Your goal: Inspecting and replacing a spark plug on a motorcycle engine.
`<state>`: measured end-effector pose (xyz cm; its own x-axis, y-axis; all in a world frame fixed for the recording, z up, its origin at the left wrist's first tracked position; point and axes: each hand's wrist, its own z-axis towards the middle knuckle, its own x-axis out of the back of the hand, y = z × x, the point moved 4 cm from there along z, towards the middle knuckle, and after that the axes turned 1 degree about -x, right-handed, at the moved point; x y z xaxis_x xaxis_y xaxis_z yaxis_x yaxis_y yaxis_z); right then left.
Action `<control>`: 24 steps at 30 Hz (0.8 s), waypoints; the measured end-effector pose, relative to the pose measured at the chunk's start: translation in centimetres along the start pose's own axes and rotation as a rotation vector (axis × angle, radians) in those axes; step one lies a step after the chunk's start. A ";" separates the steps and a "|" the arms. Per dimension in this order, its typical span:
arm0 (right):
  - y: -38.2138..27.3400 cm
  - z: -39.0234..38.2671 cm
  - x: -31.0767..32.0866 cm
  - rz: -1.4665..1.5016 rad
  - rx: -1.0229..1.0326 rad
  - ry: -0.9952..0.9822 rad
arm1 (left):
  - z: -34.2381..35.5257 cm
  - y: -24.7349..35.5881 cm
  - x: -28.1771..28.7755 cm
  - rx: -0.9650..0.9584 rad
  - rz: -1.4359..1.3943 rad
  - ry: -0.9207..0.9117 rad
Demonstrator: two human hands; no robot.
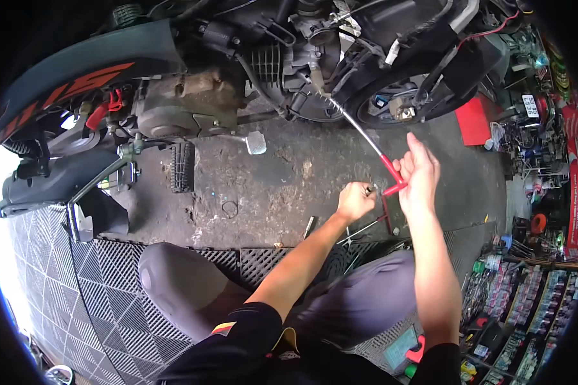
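My right hand [420, 176] is closed on the red grip of a T-handle wrench [367, 136], its thumb pointing up and away. The silver shaft slants up and left, and its far end meets the underside of a motorcycle [186, 96] near the engine. Just left of the wrench's crossbar, my left hand [356, 201] is a closed fist. Something small and dark shows at its fingers, too small to name. On the floor between my forearms lies a second red-handled T-wrench [370, 227], partly hidden by my left arm.
Across the far side, the motorcycle's rubber footrest [182, 167] and metal pedal [255, 142] stick out toward me. A black ribbed mat [115, 276] lies under my knees. Racks of packaged parts [520, 301] line the right side. A red box-like object [474, 120] stands beside the wheel.
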<state>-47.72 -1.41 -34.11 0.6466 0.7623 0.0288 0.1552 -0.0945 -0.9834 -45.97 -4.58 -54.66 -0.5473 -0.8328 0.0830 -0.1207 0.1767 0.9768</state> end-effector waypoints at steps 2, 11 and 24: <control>2.0 1.5 1.4 -0.001 -0.052 -0.059 | 0.3 -2.9 1.0 0.051 -0.238 -0.004; 7.2 5.1 4.5 -0.116 -0.451 -0.491 | 0.4 -2.4 10.1 0.178 -0.848 0.039; 2.7 0.9 1.7 -1.203 0.917 -0.415 | -0.7 -11.2 9.5 0.346 0.231 0.022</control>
<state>-46.91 0.18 -36.90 0.2156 0.2317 0.9486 -0.1811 0.9641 -0.1943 -49.27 -14.78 -64.65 -0.5756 -0.7606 0.3002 -0.2700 0.5234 0.8082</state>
